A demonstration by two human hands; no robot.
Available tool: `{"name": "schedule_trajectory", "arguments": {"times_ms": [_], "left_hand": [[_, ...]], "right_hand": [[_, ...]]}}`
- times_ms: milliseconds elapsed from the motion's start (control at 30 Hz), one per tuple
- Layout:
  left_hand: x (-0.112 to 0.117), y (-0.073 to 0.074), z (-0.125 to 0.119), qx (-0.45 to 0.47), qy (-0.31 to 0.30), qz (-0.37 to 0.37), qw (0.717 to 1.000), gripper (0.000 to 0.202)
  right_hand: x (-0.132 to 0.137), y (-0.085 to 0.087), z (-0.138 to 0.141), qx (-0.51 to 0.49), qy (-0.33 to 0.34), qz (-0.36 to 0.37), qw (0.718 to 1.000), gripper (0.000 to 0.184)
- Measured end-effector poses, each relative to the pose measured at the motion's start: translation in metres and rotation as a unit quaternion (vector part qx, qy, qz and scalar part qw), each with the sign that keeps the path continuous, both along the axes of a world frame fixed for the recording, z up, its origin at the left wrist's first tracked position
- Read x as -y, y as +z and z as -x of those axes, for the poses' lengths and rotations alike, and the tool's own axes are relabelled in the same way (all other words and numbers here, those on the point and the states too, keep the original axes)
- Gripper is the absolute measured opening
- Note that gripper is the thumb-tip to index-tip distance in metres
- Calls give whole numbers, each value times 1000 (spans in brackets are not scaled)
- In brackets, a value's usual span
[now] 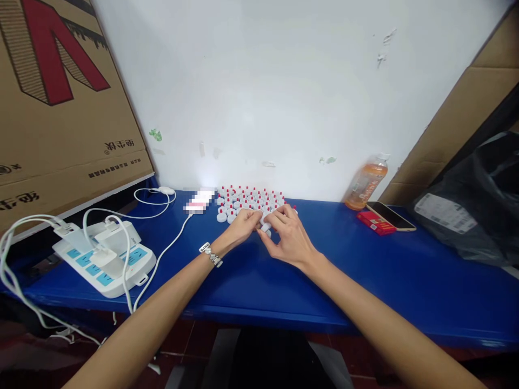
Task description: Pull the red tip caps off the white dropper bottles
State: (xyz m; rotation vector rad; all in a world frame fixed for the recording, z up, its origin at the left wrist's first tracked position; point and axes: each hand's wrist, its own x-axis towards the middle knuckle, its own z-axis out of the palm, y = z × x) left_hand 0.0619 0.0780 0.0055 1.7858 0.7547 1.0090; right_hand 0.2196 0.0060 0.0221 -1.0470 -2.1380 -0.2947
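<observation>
In the head view, my left hand [244,226] and my right hand [291,237] meet over the middle of the table. Both have their fingers closed around a small white cap [265,226], which they partly hide. Just under it another white round edge shows, too covered to make out fully. Right behind my hands, several white caps with red tips [251,199] stand upright in close rows near the wall. A metal bracelet [211,255] circles my left wrist.
To the left are a white power strip [117,283] with plugs and loose cables, a charging phone [199,200] and a large cardboard box [77,124]. An orange drink bottle [367,182], a red box [376,222], another phone [391,216] and a dark plastic bag [474,200] are at right.
</observation>
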Motion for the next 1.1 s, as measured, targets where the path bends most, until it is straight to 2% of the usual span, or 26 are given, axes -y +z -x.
{"name": "schedule_trajectory", "arguments": {"times_ms": [200, 333, 467, 567, 633, 700, 767, 833, 867, 900, 967, 1033, 1100], "left_hand": [[2, 5, -1, -18, -4, 8, 1000, 41], [2, 4, -1, -24, -12, 3, 1000, 40], [2, 3, 0, -25, -6, -14, 1000, 43], [8, 7, 4, -55, 33, -46, 997, 43], [14, 12, 7, -95, 42, -117, 988, 40], [21, 16, 9, -154, 23, -218, 963, 33], [25, 18, 9, -194, -3, -297, 935, 30], [26, 18, 7, -194, -13, -320, 927, 31], [25, 17, 6, -182, -16, -308, 934, 32], [23, 15, 6, -164, -14, -284, 945, 34], [16, 14, 7, -111, 13, -219, 969, 39], [7, 14, 12, -59, 68, -174, 981, 45], [-1, 16, 17, -52, 112, -173, 977, 46]], "right_hand": [[-1, 1, 0, -4, 14, 7, 1000, 11], [-4, -2, 4, -115, 27, 79, 990, 10], [-9, -8, 6, -249, 50, 231, 939, 19], [-13, -13, 5, -328, 90, 298, 892, 30], [-15, -14, 4, -383, 120, 334, 853, 34], [-16, -13, 3, -408, 143, 367, 824, 36], [-14, -10, 4, -406, 166, 393, 808, 38], [-12, -6, 3, -395, 184, 407, 803, 38], [-10, -5, 2, -385, 186, 403, 809, 37], [-9, -3, 0, -368, 178, 385, 827, 36], [-5, 0, -8, -303, 132, 314, 890, 32], [-3, 3, -18, -219, 66, 221, 948, 25], [-3, 4, -26, -156, 16, 153, 976, 19]]}}
